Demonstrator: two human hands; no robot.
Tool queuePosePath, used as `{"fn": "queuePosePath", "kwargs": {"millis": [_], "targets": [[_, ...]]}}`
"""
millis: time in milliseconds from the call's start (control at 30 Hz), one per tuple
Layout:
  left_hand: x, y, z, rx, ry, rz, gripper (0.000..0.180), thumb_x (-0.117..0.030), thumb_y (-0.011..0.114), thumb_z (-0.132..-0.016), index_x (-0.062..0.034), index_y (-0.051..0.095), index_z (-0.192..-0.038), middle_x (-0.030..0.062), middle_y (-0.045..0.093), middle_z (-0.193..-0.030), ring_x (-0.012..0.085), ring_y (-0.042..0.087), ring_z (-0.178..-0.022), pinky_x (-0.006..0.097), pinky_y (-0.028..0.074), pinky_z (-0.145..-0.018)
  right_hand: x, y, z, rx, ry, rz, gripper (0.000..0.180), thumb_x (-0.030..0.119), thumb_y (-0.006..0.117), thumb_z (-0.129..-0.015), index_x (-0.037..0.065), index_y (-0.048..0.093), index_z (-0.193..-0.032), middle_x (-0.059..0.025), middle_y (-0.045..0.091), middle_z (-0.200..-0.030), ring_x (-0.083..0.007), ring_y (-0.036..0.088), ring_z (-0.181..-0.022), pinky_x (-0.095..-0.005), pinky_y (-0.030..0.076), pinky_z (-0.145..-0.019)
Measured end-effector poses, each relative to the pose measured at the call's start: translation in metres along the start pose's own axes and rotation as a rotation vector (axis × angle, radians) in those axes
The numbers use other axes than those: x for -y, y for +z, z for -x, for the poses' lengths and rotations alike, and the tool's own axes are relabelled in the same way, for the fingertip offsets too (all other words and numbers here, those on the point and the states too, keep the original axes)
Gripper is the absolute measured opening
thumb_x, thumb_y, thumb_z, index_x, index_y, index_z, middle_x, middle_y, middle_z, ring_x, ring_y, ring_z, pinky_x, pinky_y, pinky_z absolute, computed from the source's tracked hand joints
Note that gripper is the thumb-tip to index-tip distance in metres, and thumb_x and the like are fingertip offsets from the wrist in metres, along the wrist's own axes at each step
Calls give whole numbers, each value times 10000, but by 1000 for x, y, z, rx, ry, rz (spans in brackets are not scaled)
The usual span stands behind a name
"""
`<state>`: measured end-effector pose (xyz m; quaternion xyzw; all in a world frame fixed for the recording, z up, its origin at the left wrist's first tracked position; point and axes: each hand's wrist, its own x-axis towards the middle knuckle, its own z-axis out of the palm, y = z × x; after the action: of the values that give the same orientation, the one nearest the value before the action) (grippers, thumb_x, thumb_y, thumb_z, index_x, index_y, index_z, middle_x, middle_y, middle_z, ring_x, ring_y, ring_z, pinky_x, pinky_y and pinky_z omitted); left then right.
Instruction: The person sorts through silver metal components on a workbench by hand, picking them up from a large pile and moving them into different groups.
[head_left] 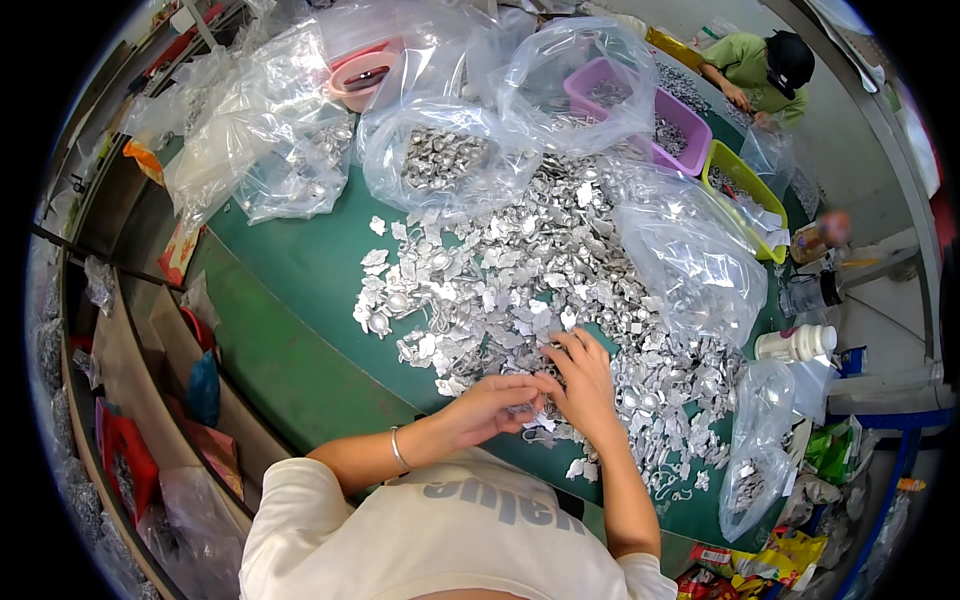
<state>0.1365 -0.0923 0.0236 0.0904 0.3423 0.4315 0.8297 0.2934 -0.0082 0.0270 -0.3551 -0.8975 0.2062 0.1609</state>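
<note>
Silver metal pieces (520,290) are lying in a wide heap across the green table (290,290), spreading from the table's middle toward the person's near edge. Both hands are working at the near edge of the heap, touching each other. Left hand (497,405) is curling fingers around a small silver piece, pinching it; a thin bracelet (398,449) is sitting on that wrist. Right hand (583,385) is resting palm-down on the pieces, fingers bent; can't tell if it's gripping anything. Clear plastic bags (445,160) holding more pieces are sitting behind the heap, another bag (695,265) to its right. Purple tray (640,105) and yellow tray (740,185) are standing at the far side. A second person (765,65) is working at the far right corner.
</note>
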Motion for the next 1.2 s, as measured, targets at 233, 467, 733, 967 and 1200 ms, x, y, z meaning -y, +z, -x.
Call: {"fn": "queuePosePath", "kwargs": {"millis": [233,467,733,967,1200], "targets": [[-16,-15,10,-80,91,44,237,-173,465,-937,8,554,-1062,7,457,-676,64,349,-518,188,279,-444,-7,-16,38,7,-18,-165,216,101,675,-739,27,623,-935,-98,592,-983,-315,520,-1013,-392,415,-836],[-11,-16,0,-99,237,-62,205,-102,446,-918,2,561,-1052,8,481,-723,81,406,-560,205,322,-472,-11,3,-8,-169,37,-137,361,102,684,-731,4,567,-1059,-152,549,-1099,-334,496,-1070,-415,414,-858],[-15,-20,5,-189,278,-42,197,-45,458,-883,-7,575,-1037,-4,505,-746,49,375,-538,185,275,-438,13,4,14,196,-79,67,533,225,697,-731,38,513,-1195,-132,430,-1318,-347,391,-1220,-453,359,-958],[-11,-21,1,-138,291,-32,238,-169,416,-938,0,563,-1016,-4,447,-646,51,341,-474,183,247,-389,-12,-15,3,-139,195,-361,186,37,647,-762,2,625,-943,-119,621,-937,-311,585,-824,-344,460,-744],[-5,-20,4,-152,288,-32,256,-211,405,-955,-5,556,-978,-1,425,-616,61,330,-455,193,251,-383,-40,-1,-30,-245,241,188,145,88,700,-696,20,618,-794,-109,564,-820,-291,524,-829,-387,414,-731]]}}
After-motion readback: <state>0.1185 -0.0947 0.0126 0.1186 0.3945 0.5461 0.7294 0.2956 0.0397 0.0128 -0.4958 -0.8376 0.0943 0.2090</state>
